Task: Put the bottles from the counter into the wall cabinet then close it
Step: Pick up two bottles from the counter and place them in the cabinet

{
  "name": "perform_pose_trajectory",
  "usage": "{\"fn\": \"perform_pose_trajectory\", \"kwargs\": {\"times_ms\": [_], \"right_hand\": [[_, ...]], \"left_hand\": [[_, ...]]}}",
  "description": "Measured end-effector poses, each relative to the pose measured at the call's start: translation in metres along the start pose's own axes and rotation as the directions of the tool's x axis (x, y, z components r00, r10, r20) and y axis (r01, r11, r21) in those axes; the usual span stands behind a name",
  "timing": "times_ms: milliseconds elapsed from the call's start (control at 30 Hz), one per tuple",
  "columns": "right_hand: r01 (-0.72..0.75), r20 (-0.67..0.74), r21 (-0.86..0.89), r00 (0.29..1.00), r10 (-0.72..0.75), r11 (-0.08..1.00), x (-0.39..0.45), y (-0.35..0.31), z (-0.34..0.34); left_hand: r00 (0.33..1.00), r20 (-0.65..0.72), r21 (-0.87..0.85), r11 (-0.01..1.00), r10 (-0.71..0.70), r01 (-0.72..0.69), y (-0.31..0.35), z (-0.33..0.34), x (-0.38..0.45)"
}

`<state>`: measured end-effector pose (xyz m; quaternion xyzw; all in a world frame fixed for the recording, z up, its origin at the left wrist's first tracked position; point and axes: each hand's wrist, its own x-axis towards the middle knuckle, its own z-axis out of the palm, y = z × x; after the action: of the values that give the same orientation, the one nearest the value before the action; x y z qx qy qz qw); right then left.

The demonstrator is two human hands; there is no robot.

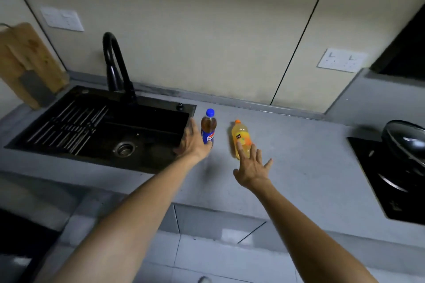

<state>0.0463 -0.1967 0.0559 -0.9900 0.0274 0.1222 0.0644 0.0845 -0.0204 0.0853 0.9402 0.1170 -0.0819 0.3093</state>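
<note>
Two bottles stand upright on the grey counter (299, 149). A cola bottle (208, 127) with a blue cap and blue label stands just right of the sink. An orange drink bottle (240, 136) with an orange cap stands a little to its right. My left hand (193, 142) is stretched out at the cola bottle's left side, fingers straight, touching or nearly touching its lower part. My right hand (251, 166) is spread open just in front of the orange bottle, its fingertips overlapping the bottle's base. The wall cabinet is out of view.
A black sink (147, 101) with a rack and a black tap (115, 64) lies at the left. A wooden cutting board (25, 62) leans at the far left. A black hob (372, 181) with a dark wok (404, 140) is at the right. Wall sockets (341, 60) sit above.
</note>
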Motion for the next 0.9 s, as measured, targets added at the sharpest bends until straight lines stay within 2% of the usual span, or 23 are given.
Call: {"fn": "perform_pose_trajectory", "kwargs": {"times_ms": [167,300,500,600,700,900], "right_hand": [[0.027,0.063,0.003,0.998,-0.027,1.0,0.069,0.01,0.027],[0.01,0.106,0.02,0.994,-0.013,1.0,0.116,0.006,0.05],[0.003,0.001,-0.039,1.0,-0.003,0.999,0.175,0.012,0.071],[0.008,-0.02,-0.095,1.0,-0.01,0.995,0.201,0.018,0.078],[-0.032,-0.018,-0.069,0.999,0.031,0.997,0.216,0.023,0.088],[-0.217,0.036,0.1,0.976,0.214,0.971,0.231,0.028,0.102]], "left_hand": [[0.989,0.037,-0.095,0.984,-0.146,0.149,-0.005,0.04,0.057],[0.978,0.04,-0.167,0.964,-0.204,0.207,-0.006,0.069,0.096],[0.954,0.03,-0.425,0.86,-0.298,0.282,-0.011,0.102,0.14],[0.949,-0.009,-0.467,0.841,-0.314,0.274,-0.019,0.117,0.155],[0.956,-0.04,-0.467,0.851,-0.292,0.24,-0.027,0.128,0.159],[0.955,0.059,-0.627,0.734,-0.289,0.261,-0.029,0.138,0.169]]}}
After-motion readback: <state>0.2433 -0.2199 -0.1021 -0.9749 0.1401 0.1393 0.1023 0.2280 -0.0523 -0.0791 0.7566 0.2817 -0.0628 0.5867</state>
